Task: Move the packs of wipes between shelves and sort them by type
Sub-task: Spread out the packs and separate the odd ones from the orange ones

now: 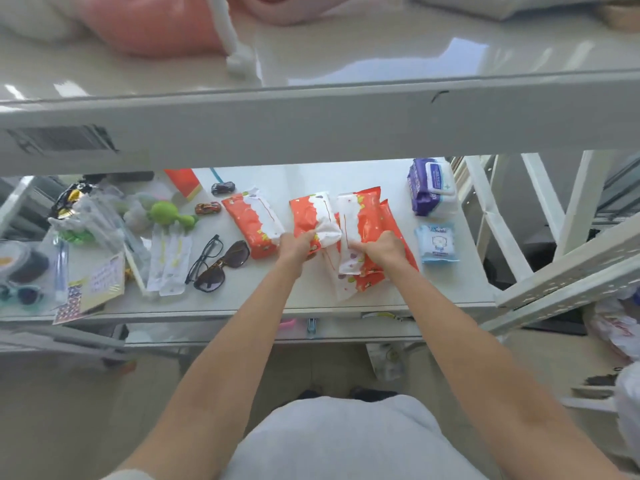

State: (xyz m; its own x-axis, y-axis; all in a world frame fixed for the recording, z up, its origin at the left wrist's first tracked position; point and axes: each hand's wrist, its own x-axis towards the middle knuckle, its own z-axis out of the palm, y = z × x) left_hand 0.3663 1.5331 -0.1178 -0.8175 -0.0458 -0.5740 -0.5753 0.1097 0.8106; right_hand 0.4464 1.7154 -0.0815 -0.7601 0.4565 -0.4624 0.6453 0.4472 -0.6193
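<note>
Left hand [298, 244] pinches 1 orange-and-white soft plastic wipes pack [311, 216]; right hand [385, 251] grips the matching stack [372, 220]. Probably grouping 1 type near the front edge of the white shelf [249, 293].

A single wide head-worn camera looks forward and steeply down, close over the white shelf [304, 181].

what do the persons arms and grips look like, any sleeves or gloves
The left forearm and right forearm are bare, with no sleeves in sight past the elbows. The left grip and right grip are ungloved, with no rings, watch or wristbands visible. The person wears a light grey top.
</note>
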